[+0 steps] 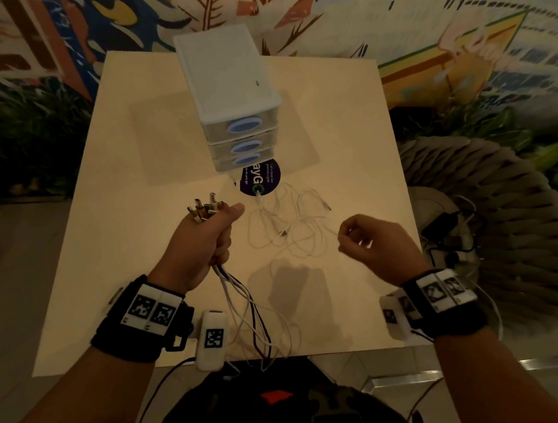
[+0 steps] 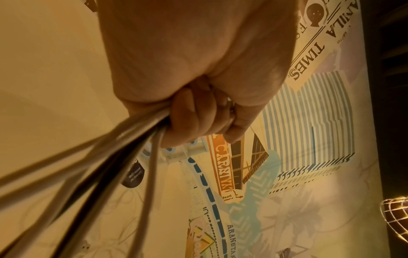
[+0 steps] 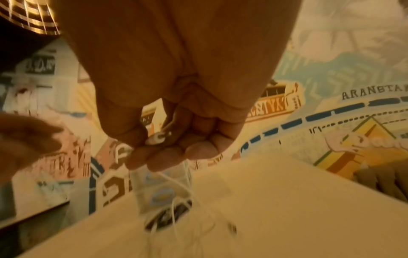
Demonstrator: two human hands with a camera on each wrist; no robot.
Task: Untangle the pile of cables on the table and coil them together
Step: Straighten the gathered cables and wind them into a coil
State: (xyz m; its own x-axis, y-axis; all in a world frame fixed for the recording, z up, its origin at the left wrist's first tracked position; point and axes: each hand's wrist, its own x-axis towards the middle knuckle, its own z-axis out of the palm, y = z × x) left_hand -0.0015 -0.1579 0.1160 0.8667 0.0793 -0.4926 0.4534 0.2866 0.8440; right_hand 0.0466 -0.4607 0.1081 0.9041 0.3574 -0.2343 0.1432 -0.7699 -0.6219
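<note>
My left hand [image 1: 207,237] grips a bundle of white and black cables [image 1: 249,308]; their plug ends [image 1: 205,207] stick up above the fist and the loose lengths hang down past the table's near edge. The left wrist view shows the same cables [image 2: 123,139] running out under the curled fingers [image 2: 194,115]. A tangle of thin white cables [image 1: 287,221] lies on the table between my hands. My right hand [image 1: 362,239] hovers right of the tangle and pinches a white cable end [image 3: 158,138], whose strand [image 3: 174,181] trails down toward the pile.
A white three-drawer plastic organiser [image 1: 234,92] stands at the middle of the beige table [image 1: 141,137], with a dark round sticker [image 1: 261,179] in front of it. A woven pouf [image 1: 492,218] with a charger sits at the right. A dark bag [image 1: 283,401] lies below the near edge.
</note>
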